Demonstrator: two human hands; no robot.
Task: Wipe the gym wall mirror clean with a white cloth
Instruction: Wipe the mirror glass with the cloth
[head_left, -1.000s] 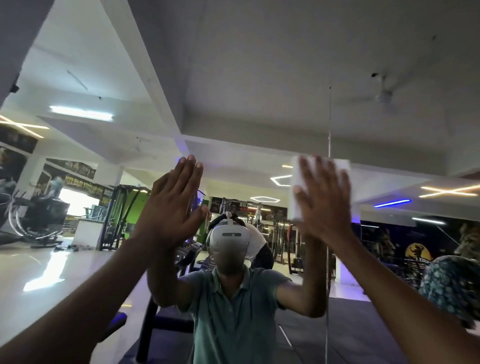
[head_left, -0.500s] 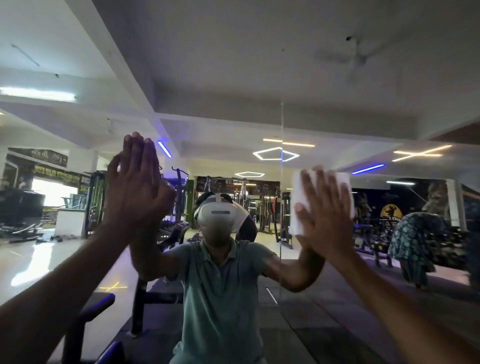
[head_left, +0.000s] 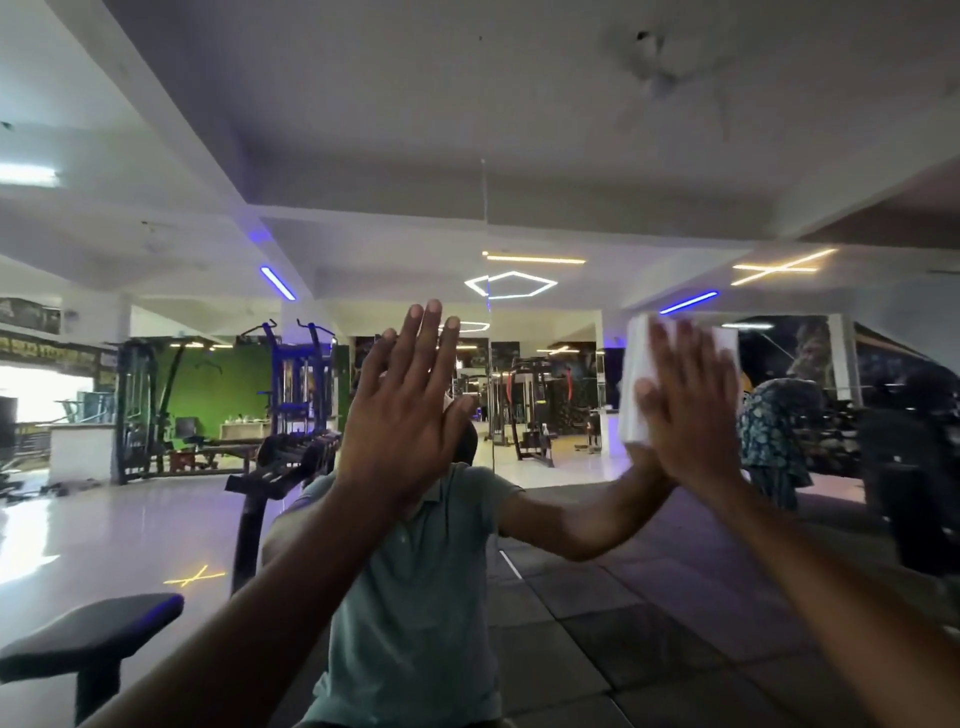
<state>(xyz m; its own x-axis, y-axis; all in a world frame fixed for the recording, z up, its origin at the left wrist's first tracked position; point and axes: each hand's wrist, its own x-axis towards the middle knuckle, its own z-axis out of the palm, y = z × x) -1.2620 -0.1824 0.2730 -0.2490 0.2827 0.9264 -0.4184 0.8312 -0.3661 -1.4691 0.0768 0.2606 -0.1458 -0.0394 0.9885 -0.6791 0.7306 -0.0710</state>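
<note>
White cloth, folded, lies flat on the mirror to the right of its vertical seam, pressed there by the spread, straight fingers of the right hand, which curl round nothing. Left hand is open too, fingers straight and together, raised against or just before the glass left of the seam, holding nothing. Wiping looks under way at mid-height; no streaks show, so what is done or left I cannot tell.

A single head-worn camera looks forward, close to the wall mirror, at about hand height; its wide-angle view takes in reflected ceiling above and reflected floor below.
</note>
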